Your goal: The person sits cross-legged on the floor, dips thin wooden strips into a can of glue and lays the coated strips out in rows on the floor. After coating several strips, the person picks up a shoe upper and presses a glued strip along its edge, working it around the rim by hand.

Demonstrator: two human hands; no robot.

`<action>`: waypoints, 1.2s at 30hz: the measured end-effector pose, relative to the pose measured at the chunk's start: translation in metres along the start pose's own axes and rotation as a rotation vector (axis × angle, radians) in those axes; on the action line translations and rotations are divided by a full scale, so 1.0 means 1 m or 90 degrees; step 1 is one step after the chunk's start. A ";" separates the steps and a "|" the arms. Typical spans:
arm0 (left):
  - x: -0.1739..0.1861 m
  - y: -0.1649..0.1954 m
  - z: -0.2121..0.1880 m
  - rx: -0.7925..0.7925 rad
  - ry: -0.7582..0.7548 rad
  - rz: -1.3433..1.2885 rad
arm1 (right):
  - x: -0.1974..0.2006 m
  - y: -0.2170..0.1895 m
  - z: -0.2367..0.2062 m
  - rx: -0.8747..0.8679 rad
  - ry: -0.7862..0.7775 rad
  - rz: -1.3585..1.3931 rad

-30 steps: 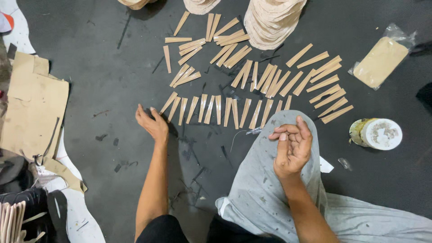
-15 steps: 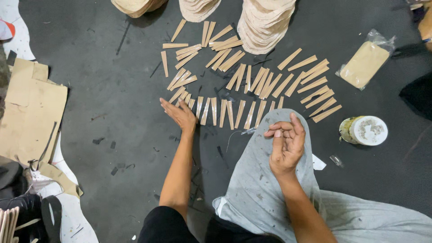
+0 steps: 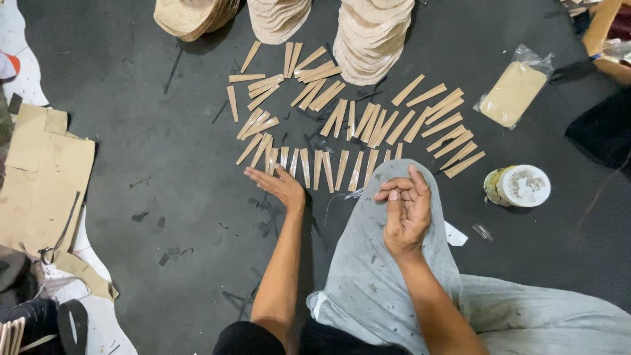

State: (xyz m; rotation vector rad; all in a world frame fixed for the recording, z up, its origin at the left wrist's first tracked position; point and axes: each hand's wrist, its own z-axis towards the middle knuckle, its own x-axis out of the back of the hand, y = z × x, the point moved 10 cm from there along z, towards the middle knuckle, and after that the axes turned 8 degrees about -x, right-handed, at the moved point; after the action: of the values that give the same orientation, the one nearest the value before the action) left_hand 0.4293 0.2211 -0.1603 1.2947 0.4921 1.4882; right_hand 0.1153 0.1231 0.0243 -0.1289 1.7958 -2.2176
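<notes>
Head view, the only one we have, looks down on our two hands over a dark floor [image 3: 164, 151]. Our left hand [image 3: 279, 185] lies low and flat, palm down, fingers loosely spread and holding nothing; the fingertips [image 3: 253, 172] rest just below the near row of wooden strips [image 3: 322, 169], close to its leftmost pieces, though we cannot tell whether they touch one. Beyond the fingertips more strips fan out in an arc [image 3: 368, 121], and past those stand stacks of pale curved pieces [image 3: 371, 29].

Our right hand [image 3: 404, 210] is raised over our grey-clad knee [image 3: 384, 263], palm toward us, fingers curled inward with the thumb [image 3: 420, 181] up. The fingertips bunch together, and something small and pale may sit between them; we cannot tell what. To the outer side of that hand stands a round tin with a smeared white lid [image 3: 522, 186], and farther off a clear bag of flat tan sheets [image 3: 513, 92]. Flattened cardboard [image 3: 39, 177] lies well apart from our left fingers.

We judge the step in hand to be laying out or straightening the near row. The next move seems to call for a light touch of the left fingertips on one strip only, without nudging its close neighbours.
</notes>
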 end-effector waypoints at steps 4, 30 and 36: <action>-0.023 0.022 0.017 -0.013 -0.015 -0.036 | 0.003 -0.003 -0.001 -0.004 0.004 -0.009; -0.102 0.434 -0.355 -0.065 -1.018 -0.825 | 0.200 -0.112 -0.042 0.058 0.159 -0.052; -0.168 0.421 -0.381 -0.006 -1.001 -0.867 | 0.223 -0.056 -0.057 0.012 0.165 -0.125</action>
State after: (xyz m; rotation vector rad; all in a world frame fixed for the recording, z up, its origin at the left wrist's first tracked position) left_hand -0.1163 0.0414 -0.0142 1.2251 0.1399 -0.7301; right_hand -0.1213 0.1258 0.0416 -0.0148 1.9698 -2.4854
